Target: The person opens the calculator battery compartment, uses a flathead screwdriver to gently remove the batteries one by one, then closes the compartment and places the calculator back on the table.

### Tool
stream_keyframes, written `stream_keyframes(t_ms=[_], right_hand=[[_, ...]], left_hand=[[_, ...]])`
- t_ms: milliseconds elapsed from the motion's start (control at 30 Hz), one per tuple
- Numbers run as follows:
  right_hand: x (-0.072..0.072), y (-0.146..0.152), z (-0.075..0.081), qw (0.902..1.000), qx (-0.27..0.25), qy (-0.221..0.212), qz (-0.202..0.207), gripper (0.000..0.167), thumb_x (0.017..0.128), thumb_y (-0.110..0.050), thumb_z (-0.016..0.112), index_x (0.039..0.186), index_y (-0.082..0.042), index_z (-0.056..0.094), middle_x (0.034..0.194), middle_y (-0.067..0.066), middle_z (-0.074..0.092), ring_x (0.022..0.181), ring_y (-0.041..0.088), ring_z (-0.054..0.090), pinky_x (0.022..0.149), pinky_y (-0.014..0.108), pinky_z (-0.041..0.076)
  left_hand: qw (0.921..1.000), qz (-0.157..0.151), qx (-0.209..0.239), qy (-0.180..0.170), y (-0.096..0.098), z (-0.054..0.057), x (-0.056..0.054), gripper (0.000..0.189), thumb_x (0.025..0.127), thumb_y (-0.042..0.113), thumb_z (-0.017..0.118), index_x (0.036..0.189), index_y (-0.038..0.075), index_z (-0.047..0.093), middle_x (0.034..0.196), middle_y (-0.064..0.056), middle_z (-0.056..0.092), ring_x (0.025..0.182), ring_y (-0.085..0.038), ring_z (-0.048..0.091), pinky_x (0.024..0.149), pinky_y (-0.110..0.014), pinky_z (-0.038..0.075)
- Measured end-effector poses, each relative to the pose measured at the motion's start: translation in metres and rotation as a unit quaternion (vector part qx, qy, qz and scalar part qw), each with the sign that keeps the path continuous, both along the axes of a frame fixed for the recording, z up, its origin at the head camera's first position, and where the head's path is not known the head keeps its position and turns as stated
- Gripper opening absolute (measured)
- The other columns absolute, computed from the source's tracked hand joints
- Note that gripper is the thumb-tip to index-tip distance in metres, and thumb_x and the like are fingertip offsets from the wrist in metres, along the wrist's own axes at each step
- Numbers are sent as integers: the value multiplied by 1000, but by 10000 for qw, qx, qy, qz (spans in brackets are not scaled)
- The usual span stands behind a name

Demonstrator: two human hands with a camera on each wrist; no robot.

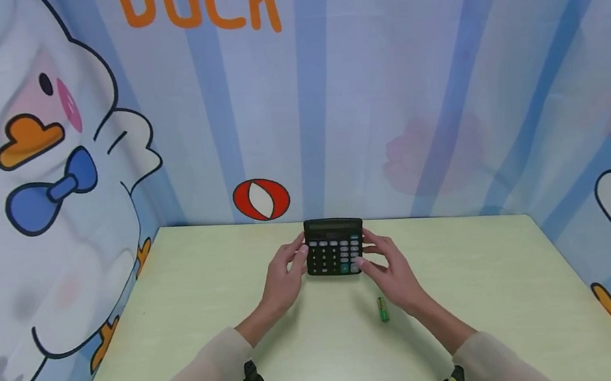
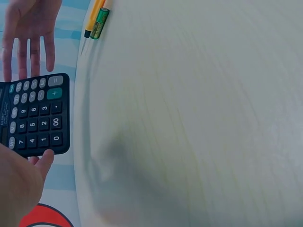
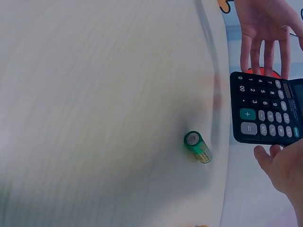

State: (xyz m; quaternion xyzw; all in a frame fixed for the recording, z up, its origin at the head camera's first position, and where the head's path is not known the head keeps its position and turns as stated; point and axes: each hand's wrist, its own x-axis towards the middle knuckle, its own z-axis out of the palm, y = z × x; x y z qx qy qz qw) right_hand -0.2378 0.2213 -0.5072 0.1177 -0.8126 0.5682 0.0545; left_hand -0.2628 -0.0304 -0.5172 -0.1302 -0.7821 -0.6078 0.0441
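A black calculator [image 1: 334, 248] with grey, black and green keys is held up near the table's back edge, its key side facing the head camera. My left hand [image 1: 285, 278] grips its left side, thumb at the edge and fingers partly hidden behind. On the opposite side my right hand [image 1: 393, 273] holds it the same way, thumb at the lower right corner. In the right wrist view, the left fingers reach behind the calculator [image 3: 265, 109]. A green battery [image 1: 382, 309] lies on the table beside my right wrist.
The pale table [image 1: 307, 361] ends at a duck-printed curtain [image 1: 360, 77] behind and on both sides. Close to the battery [image 2: 100, 23], in the left wrist view, lies a thin yellow tool [image 2: 93, 18] with a dark collar. Black wrist devices [image 1: 253, 379] hang under both sleeves.
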Motion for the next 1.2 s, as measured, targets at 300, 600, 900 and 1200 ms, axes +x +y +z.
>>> stream_keyframes(t_ms=[300,600,900,1200], right_hand=[[-2,-4,-5,9993,130,-307,-166,67,107,-32,68,166,-19,40,152,11,48,138,33,52,109,63,47],[-5,-6,-8,9977,-33,-628,-242,64,107,-30,67,163,-13,43,152,14,51,138,33,54,111,54,49],[-4,-6,-11,9927,-312,-1146,-219,62,106,-30,68,159,-7,48,156,14,52,141,33,53,103,41,56],[-4,-7,-11,9886,-484,-1425,-71,59,107,-25,67,158,-3,47,158,18,50,140,35,52,103,41,56]], left_hand=[[9983,322,-470,-77,1,-4,-1,57,114,45,44,160,13,49,120,-10,63,107,-25,64,90,-39,60],[9945,261,-736,-697,0,-1,-6,62,111,54,47,161,17,48,129,-11,62,101,-23,65,84,-36,59],[9867,329,-1158,-1095,1,4,-12,68,110,58,46,159,11,50,136,-14,58,116,-29,58,107,-50,50],[9777,361,-981,-1822,1,4,-12,73,108,62,45,155,8,54,135,-13,59,106,-25,63,85,-38,60]])
